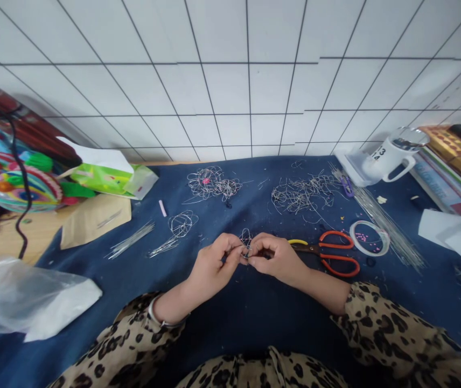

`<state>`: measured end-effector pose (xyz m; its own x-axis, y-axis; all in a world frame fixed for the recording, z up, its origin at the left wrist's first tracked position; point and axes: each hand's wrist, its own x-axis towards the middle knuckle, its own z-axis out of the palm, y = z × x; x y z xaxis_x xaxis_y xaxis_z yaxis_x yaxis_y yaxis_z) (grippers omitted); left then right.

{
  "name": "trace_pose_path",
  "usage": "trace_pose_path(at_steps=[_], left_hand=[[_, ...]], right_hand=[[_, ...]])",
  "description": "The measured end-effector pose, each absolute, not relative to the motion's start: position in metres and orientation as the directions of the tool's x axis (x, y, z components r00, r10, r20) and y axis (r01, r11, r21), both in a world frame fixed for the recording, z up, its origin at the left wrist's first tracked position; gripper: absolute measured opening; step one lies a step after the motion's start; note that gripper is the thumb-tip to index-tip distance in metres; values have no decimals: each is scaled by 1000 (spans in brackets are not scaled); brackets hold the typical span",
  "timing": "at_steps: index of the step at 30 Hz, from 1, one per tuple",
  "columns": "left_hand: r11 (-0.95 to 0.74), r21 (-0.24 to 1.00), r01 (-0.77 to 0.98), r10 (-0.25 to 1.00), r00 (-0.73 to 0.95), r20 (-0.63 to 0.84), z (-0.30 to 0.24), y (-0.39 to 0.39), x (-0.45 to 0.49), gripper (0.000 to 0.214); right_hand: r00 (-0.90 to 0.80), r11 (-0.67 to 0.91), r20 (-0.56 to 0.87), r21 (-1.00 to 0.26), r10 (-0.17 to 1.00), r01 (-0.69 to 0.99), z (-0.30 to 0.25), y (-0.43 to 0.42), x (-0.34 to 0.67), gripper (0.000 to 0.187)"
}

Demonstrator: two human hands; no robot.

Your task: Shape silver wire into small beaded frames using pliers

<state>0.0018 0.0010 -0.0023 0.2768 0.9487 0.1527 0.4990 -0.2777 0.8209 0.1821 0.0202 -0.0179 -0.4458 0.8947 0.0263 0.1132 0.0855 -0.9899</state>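
Note:
My left hand point(212, 267) and my right hand point(274, 258) meet at the middle of a dark blue cloth point(230, 318). Both pinch a small bent wire piece point(245, 238) between their fingertips. The fingers of each hand are curled closed on it. Finished wire shapes point(213, 183) lie farther back, and a tangle of loose wire point(301, 195) lies to their right. Red-handled scissors point(331, 253) rest just right of my right hand.
Straight wire bundles point(131, 247) lie left; long wires point(392, 229) lie right beside a round lid with pink beads point(370, 238). A white mug point(394, 153), books point(456, 161), a green tissue pack point(105, 175), brown envelope point(95, 218) and plastic bag point(24, 296) ring the cloth.

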Motion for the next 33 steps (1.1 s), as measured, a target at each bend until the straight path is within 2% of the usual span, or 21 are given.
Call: trace_pose_path(at_steps=[3, 8, 14, 16, 29, 33], left_hand=[[-377, 761, 527, 921, 302, 247, 2, 2, 0, 8], [-604, 509, 613, 796, 428, 429, 5, 4, -7, 13], [-734, 223, 642, 665, 612, 427, 5, 3, -11, 16], [-759, 161, 631, 634, 659, 405, 7, 3, -10, 15], [-761, 59, 646, 636, 725, 265, 13, -2, -9, 14], [-740, 33, 671, 653, 706, 274, 13, -5, -9, 14]], right_hand=[[-466, 60, 1, -992, 885, 112, -20, 23, 185, 3], [-477, 56, 4, -994, 879, 94, -22, 27, 187, 4], [-486, 70, 20, -994, 874, 86, -22, 28, 187, 3], [-492, 70, 19, -994, 870, 84, -23, 28, 187, 3], [-488, 71, -10, -987, 873, 146, -20, 28, 185, 5], [-491, 96, 6, -983, 871, 158, -23, 28, 185, 4]])
